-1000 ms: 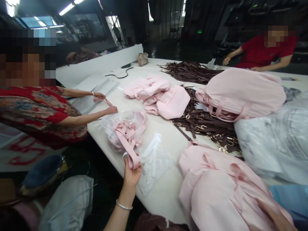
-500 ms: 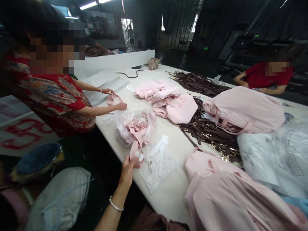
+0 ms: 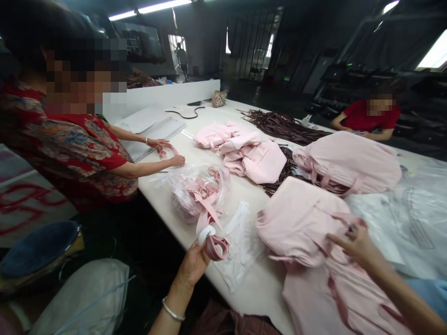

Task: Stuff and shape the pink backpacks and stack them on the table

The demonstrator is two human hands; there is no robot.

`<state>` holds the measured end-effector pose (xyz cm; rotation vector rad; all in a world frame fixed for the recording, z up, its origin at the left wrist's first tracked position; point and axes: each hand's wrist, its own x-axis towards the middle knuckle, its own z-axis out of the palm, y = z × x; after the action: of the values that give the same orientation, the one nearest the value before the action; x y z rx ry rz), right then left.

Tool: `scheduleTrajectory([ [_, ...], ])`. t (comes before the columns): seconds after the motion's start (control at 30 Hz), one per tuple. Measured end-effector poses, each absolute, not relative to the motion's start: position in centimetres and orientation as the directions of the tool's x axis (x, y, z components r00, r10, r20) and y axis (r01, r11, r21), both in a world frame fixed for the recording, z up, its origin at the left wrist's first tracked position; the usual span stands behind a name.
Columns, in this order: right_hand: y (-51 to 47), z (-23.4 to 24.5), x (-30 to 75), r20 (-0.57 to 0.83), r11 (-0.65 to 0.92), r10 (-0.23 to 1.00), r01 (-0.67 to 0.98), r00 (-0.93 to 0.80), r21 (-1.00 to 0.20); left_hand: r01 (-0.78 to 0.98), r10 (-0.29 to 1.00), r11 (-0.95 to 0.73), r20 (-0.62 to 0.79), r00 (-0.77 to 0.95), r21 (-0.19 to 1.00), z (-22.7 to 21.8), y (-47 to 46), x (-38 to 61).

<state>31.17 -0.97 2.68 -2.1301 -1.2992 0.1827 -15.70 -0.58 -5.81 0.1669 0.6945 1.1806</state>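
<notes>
My left hand (image 3: 194, 266), with a silver bangle at the wrist, is closed on a coiled pink strap (image 3: 217, 247) that has a white piece wrapped on it. Its tail runs up to a clear plastic bag (image 3: 176, 197) stuffed with more pink straps. On the right, my right hand (image 3: 356, 242) grips the handle of a pink bag (image 3: 303, 218), which is tilted up over another pink bag (image 3: 314, 298) at the table's near side. Beneath the coiled strap, a flat clear plastic sleeve with white strips (image 3: 239, 228) rests on the tabletop.
Pink bags (image 3: 265, 160) lie mid-table, and a bigger pink bag (image 3: 356, 160) sits at right. Dark brown straps (image 3: 282, 124) are heaped behind. Clear plastic packaging (image 3: 412, 218) covers the right. A co-worker's hands (image 3: 171, 156) hold a pink strap at left; another person (image 3: 372, 116) sits across.
My right hand has come into view on a pink bag, now raised off the near pile. My left hand has moved slightly right with the strap, which now shows as a coil.
</notes>
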Motion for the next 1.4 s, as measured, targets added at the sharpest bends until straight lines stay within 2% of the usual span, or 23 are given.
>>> scheduleTrajectory([
  [0.07,-0.9,2.3,26.2,0.255,-0.225,0.889,0.847,0.381,-0.483,-0.758,0.908,0.398,-0.338,0.246,0.517,-5.5,-0.6,-15.7],
  [0.13,-1.4,2.7,19.8,0.160,-0.142,0.940,0.775,0.300,-0.615,-0.704,0.897,0.435,-0.334,0.288,0.561,-5.0,-0.5,-15.5],
  [0.23,-2.2,3.7,10.0,-0.119,-0.100,0.993,0.547,0.002,-0.831,-0.567,0.872,0.489,-0.350,0.343,0.662,-4.4,-0.4,-14.8],
  [0.3,-2.0,3.7,4.9,-0.239,-0.179,0.961,0.344,-0.140,-0.922,-0.463,0.863,0.495,-0.354,0.360,0.735,-4.4,-0.4,-14.2],
  [0.4,-0.9,2.2,0.9,-0.480,-0.471,0.847,0.094,-0.229,-0.877,-0.316,0.859,0.477,-0.360,0.364,0.820,-5.2,-0.1,-14.1],
  [0.5,-0.1,0.4,0.9,-0.531,-0.536,0.835,-0.001,-0.144,-0.844,-0.151,0.891,0.406,-0.355,0.282,0.901,-5.8,1.8,-16.1],
  [0.53,-0.1,0.1,1.5,-0.518,-0.521,0.852,-0.019,-0.079,-0.853,-0.073,0.910,0.387,-0.368,0.189,0.919,-5.8,2.9,-17.2],
  [0.6,-0.5,-0.1,3.3,-0.491,-0.488,0.869,-0.049,0.071,-0.871,0.140,0.922,0.384,-0.372,-0.105,0.913,-5.2,5.2,-19.4],
  [0.67,-1.7,0.2,5.8,-0.476,-0.467,0.859,-0.089,0.190,-0.880,0.389,0.908,0.352,-0.210,-0.362,0.851,-4.0,7.2,-20.8],
  [0.73,-3.5,0.6,8.7,-0.463,-0.434,0.833,-0.159,0.303,-0.887,0.531,0.908,0.178,0.069,-0.412,0.829,-2.3,8.3,-20.2],
  [0.8,-5.7,0.8,11.6,-0.418,-0.355,0.805,-0.222,0.421,-0.908,0.456,0.915,-0.067,0.237,-0.327,0.888,-1.0,8.3,-16.8],
  [0.87,-7.9,0.7,14.1,-0.367,-0.245,0.765,-0.288,0.530,-0.926,0.220,0.961,-0.208,0.240,-0.133,0.953,-0.6,7.6,-11.3],
  [0.9,-8.9,0.5,15.1,-0.359,-0.196,0.741,-0.327,0.567,-0.924,0.130,0.974,-0.225,0.218,0.068,0.966,-1.0,7.2,-8.0],
  [0.97,-10.6,0.2,16.7,-0.380,-0.120,0.680,-0.416,0.626,-0.901,0.101,0.832,-0.327,0.235,0.503,0.940,-2.6,6.6,-1.7],
  [1.03,-11.9,-0.1,17.8,-0.393,-0.062,0.611,-0.454,0.687,-0.889,0.102,0.666,-0.417,0.228,0.710,0.903,-4.8,6.7,3.3],
  [1.13,-13.6,-0.7,19.0,-0.379,-0.032,0.464,-0.412,0.801,-0.911,0.085,0.630,-0.385,0.195,0.752,0.919,-7.4,8.4,7.3],
  [1.23,-14.9,-1.3,19.9,-0.398,-0.061,0.363,-0.405,0.843,-0.912,0.062,0.638,-0.344,0.185,0.747,0.937,-7.3,10.8,7.7],
  [1.3,-15.2,-1.6,20.3,-0.333,-0.119,0.372,-0.311,0.867,-0.943,0.056,0.653,-0.355,0.205,0.729,0.933,-5.7,12.0,7.1],
  [1.4,-14.2,-1.2,20.6,-0.120,-0.190,0.425,-0.041,0.897,-0.981,0.049,0.737,-0.306,0.204,0.644,0.951,-2.3,13.3,5.7],
])
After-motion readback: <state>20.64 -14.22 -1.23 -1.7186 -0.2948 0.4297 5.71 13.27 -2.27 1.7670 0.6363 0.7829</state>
